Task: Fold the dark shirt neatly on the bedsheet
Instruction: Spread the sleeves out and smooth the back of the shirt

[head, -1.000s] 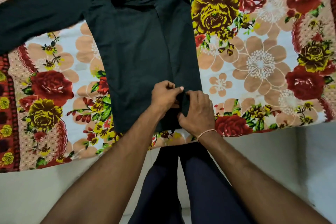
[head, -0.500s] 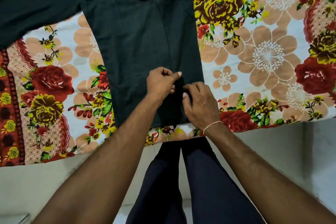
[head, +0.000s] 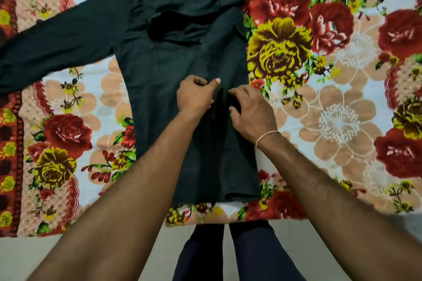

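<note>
Both hands moved up the dark shirt (head: 159, 89), left hand (head: 194, 96) and right hand (head: 251, 112) pinching its placket.

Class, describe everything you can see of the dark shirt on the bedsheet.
The dark shirt is a near-black, soft woven-looking garment lying flat on the floral bedsheet, collar away from the person, hem at the sheet's near edge. One long sleeve stretches out to the left; no right sleeve shows. The collar area is rumpled. The left hand and right hand pinch its front opening mid-body.

Pale floor (head: 68, 258), thread bracelet (head: 266, 135)
</note>
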